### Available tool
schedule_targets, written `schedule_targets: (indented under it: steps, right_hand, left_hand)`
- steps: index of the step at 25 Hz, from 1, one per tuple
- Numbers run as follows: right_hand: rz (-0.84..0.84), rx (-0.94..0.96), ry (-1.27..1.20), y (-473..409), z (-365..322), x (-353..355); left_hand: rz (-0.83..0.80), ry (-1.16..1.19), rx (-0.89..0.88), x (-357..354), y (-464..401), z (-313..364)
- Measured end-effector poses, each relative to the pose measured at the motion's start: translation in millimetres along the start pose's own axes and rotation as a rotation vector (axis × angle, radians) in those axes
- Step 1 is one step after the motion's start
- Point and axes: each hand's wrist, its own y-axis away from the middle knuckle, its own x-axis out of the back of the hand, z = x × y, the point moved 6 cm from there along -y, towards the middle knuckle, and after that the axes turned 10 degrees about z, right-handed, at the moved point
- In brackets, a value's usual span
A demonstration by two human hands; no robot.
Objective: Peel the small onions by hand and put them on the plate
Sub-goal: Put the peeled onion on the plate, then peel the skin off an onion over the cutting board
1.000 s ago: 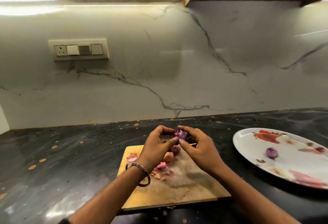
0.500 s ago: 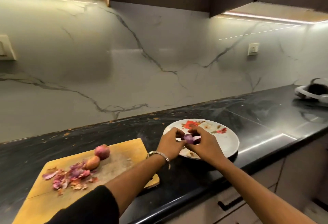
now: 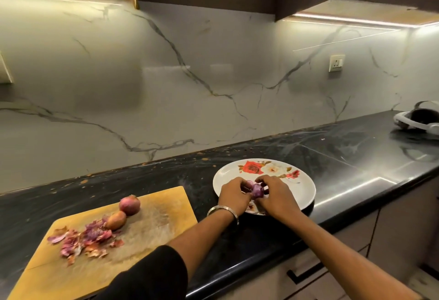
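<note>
Nearest, a wooden cutting board (image 3: pixel 152 235) lies on the black counter (image 3: pixel 356 169), carrying a heap of purple onion skins (image 3: pixel 83 240) and two unpeeled small onions (image 3: pixel 123 213) touching each other. Just beyond, to the right, the left hand (image 3: pixel 234 195) and the right hand (image 3: pixel 275 196) meet over the floral plate (image 3: pixel 301 188), fingers (image 3: pixel 263 179) of both curled and pinching a peeled purple onion (image 3: pixel 257 190) between them, low above the plate's near half. Farther right on the counter rests a white headset (image 3: pixel 418 121). On the marble wall behind sits a socket (image 3: pixel 336 63).
</note>
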Motion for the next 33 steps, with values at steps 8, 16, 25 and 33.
schedule_targets:
  steps: [8, 16, 25, 33]
  right_hand:
    - [0.059, 0.074, -0.013, 11, -42, 2]
    - [-0.104, 0.342, -0.132, 40, -179, -51]
    - [-0.264, 0.441, -0.227, 73, -283, -142]
    - [-0.307, 0.505, -0.117, 80, -282, -167]
  left_hand:
    - [0.121, 0.032, -0.085, 54, 11, 1]
    - [0.243, -0.106, -0.100, 188, 45, -52]
    - [0.259, -0.354, 0.015, 293, 72, -142]
    - [0.183, -0.196, 0.009, 300, 83, -168]
